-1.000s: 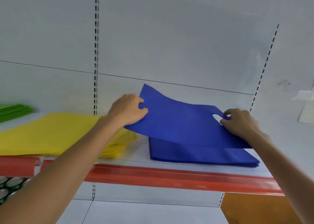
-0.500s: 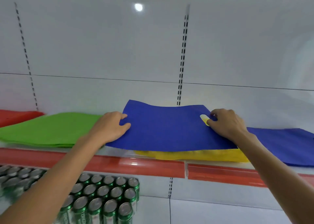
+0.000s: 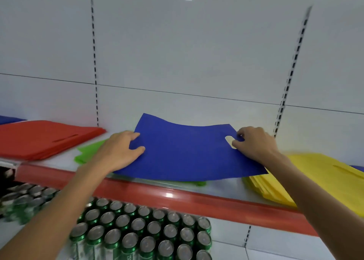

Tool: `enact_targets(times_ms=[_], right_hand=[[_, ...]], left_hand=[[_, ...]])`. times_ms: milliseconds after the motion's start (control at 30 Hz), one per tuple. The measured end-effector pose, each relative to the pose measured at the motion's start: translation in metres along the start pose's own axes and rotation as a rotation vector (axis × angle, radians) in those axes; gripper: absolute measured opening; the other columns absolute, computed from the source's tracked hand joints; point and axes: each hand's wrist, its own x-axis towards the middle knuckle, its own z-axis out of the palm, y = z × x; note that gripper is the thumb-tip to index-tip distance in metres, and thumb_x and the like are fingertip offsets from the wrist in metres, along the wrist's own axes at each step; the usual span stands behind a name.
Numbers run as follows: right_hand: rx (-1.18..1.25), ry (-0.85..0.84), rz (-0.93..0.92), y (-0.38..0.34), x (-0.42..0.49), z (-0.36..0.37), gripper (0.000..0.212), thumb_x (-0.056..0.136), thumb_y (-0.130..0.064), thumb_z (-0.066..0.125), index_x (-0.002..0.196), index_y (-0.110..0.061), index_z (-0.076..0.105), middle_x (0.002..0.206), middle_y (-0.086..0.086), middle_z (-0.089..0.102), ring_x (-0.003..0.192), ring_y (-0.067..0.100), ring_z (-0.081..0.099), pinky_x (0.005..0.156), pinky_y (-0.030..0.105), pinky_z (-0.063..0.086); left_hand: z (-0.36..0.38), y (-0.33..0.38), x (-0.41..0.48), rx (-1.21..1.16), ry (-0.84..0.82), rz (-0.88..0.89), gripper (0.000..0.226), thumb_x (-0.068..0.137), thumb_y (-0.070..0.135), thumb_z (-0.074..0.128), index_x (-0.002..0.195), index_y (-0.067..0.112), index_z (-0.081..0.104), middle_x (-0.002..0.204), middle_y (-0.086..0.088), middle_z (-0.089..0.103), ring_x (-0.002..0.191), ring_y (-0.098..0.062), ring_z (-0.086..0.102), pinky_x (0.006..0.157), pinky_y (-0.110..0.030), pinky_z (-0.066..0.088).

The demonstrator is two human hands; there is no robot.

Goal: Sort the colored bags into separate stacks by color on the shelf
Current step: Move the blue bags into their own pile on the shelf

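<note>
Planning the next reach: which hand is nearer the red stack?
Left. The left hand grips the blue bag by its left edge, just right of the red stack; the right hand holds its handle hole, farther right, by the yellow stack.

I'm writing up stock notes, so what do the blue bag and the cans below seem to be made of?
The blue bag is likely thin non-woven fabric with a matte finish: it bends in a soft curve, shows no shine, and has a punched handle hole. The cans look like metal, probably aluminium, with dull silver tops and glossy green sides.
</note>
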Motion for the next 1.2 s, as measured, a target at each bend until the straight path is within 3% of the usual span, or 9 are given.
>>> enact_targets(times_ms=[200,433,667,1067,1200], right_hand=[[0.020,-0.004,0.050,-0.110,-0.002,0.039,0.033,0.087,-0.044,0.056,0.103,-0.017,0.064,0.106,0.007,0.062,0.094,0.029,0.058,0.071,0.029,0.037],[0.027,-0.004,0.129,-0.246,0.001,0.078,0.023,0.083,-0.035,0.062,0.095,-0.016,0.064,0.102,0.009,0.063,0.092,0.030,0.058,0.069,0.030,0.038],[0.020,-0.004,0.087,-0.342,0.022,0.103,0.044,0.088,-0.044,0.052,0.110,-0.007,0.060,0.106,0.012,0.061,0.095,0.033,0.057,0.070,0.032,0.037],[-0.021,-0.002,0.008,-0.543,0.040,0.145,0.030,0.085,-0.039,0.056,0.092,-0.011,0.061,0.086,0.007,0.056,0.075,0.029,0.050,0.063,0.030,0.035],[-0.004,0.021,-0.016,-0.637,0.036,0.174,0.035,0.091,-0.042,0.049,0.100,-0.011,0.062,0.097,0.009,0.061,0.087,0.032,0.057,0.068,0.031,0.037]], left_hand=[[-0.034,-0.114,0.020,0.001,-0.023,0.043,0.055,0.090,0.032,0.055,0.140,0.015,0.040,0.145,0.003,0.040,0.133,-0.016,0.038,0.107,-0.031,0.031],[-0.089,-0.247,0.056,0.042,-0.060,0.105,0.054,0.090,0.032,0.055,0.140,0.015,0.041,0.146,0.003,0.040,0.133,-0.016,0.037,0.108,-0.030,0.030],[-0.112,-0.341,0.074,0.004,-0.061,0.037,0.054,0.090,0.032,0.055,0.140,0.017,0.041,0.145,0.003,0.040,0.133,-0.015,0.036,0.108,-0.028,0.029],[-0.177,-0.523,0.110,-0.007,-0.016,-0.052,0.052,0.091,0.032,0.054,0.139,0.016,0.042,0.144,0.003,0.042,0.133,-0.016,0.037,0.107,-0.032,0.031],[-0.210,-0.615,0.125,0.003,-0.051,-0.084,0.052,0.091,0.034,0.053,0.139,0.017,0.041,0.144,0.002,0.041,0.132,-0.018,0.038,0.107,-0.035,0.033]])
